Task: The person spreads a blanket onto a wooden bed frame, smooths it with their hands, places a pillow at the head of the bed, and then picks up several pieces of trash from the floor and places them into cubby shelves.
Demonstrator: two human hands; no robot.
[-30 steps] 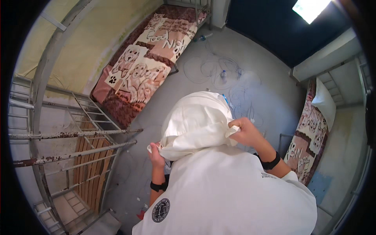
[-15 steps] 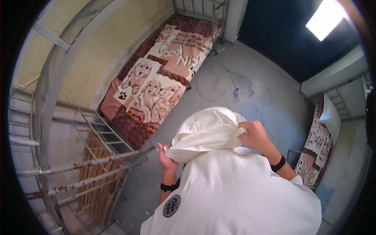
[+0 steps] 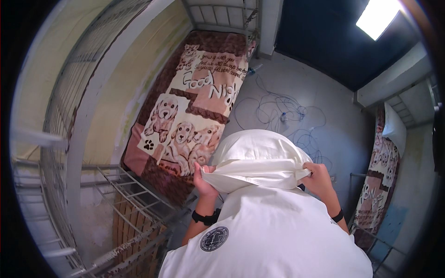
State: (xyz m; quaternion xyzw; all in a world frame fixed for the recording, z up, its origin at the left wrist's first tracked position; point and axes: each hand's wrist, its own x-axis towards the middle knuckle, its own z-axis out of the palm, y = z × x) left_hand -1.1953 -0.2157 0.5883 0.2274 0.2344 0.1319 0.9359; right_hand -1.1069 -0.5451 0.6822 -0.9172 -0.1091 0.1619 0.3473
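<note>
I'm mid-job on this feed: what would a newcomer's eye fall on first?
First, the puffed white cloth near the centre, held at its left by the left grip and at its right by the right grip. Next, the puppy-printed blanket, up and left of the cloth. Then the glaring rectangular light at upper right, against a dark blue surface.

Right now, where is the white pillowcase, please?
In the head view, the white pillowcase is just below and right of centre, held between the left hand and the right hand, in front of the white shirt.
</note>
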